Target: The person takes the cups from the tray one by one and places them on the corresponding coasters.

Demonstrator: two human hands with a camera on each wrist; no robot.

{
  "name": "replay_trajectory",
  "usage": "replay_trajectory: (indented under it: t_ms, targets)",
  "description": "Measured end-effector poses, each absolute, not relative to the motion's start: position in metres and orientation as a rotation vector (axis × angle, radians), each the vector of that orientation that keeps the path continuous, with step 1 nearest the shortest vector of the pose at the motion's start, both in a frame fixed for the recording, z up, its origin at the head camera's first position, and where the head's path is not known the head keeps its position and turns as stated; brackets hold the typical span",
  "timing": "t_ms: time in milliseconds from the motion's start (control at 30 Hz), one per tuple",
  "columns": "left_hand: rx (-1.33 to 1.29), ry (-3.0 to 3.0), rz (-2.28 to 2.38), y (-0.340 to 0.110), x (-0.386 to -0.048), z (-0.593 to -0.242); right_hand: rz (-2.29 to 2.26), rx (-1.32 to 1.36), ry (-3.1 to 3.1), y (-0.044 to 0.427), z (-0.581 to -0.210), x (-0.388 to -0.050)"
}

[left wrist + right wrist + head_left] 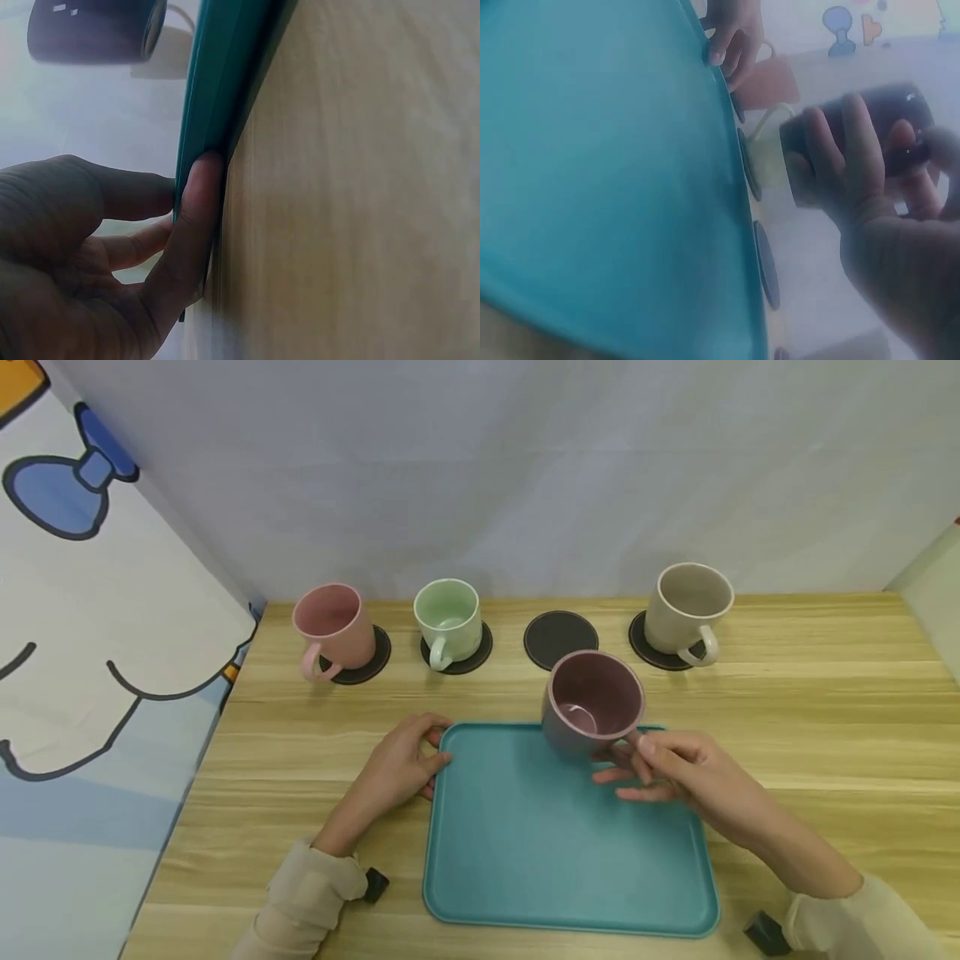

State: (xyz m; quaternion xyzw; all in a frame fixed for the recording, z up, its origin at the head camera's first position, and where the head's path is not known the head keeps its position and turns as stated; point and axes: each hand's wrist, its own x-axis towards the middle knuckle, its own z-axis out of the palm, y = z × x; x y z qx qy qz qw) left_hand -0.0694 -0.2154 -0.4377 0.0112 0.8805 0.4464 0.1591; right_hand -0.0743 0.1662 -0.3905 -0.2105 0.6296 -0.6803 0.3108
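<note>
My right hand [686, 772] pinches the handle of a mauve mug [570, 727] and holds it, mouth tipped toward me, above the far edge of a teal tray [562, 852]. In the right wrist view, extended fingers [863, 150] lie along the mug's side. At the tray's far left corner, my left hand [401, 760] grips the rim. Its thumb and a finger [196, 202] close on the tray's edge in the left wrist view. A bare black round coaster [561, 640] lies just beyond the mug.
On coasters along the back stand a pink mug [348, 639], a light green mug [457, 631] and a beige mug [675, 618]. Behind the wooden table [825, 735] rises a pale cloth wall [525, 477]. A cartoon-printed cloth [97, 635] borders the left side.
</note>
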Motion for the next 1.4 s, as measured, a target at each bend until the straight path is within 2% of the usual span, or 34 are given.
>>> replay_trajectory:
  t_ms: [767,1400]
  targets:
    - [0.06,2.537,1.254,-0.216,-0.072,-0.436,-2.086,-0.192,1.659,0.11,-0.394,-0.145]
    - [0.014,2.472,1.314,-0.218,-0.07,-0.438,-2.162,-0.039,1.594,0.088,-0.41,-0.167]
